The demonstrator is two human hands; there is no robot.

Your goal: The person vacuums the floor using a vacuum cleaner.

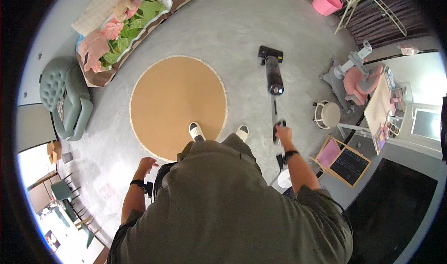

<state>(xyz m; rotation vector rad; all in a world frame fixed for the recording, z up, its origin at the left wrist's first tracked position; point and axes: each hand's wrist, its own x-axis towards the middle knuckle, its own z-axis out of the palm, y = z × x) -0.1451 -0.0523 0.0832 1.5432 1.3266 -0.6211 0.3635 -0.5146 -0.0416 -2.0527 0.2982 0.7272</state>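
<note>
A black upright floor cleaner with a dark round-ended body stands on the grey floor to my right. Its wide floor head points away from me, and its thin pole runs back toward me. My right hand is wrapped round the handle at the near end, covering part of it. My left hand hangs beside my body, near the edge of a round tan rug, with its fingers loosely bent and apart and nothing in them. A strap with a small device sits on each wrist.
At far left are a bed and a green tufted armchair. On the right stand a white stool, a pink chair, a desk and a small blackboard easel. A pink bucket is by a folding rack.
</note>
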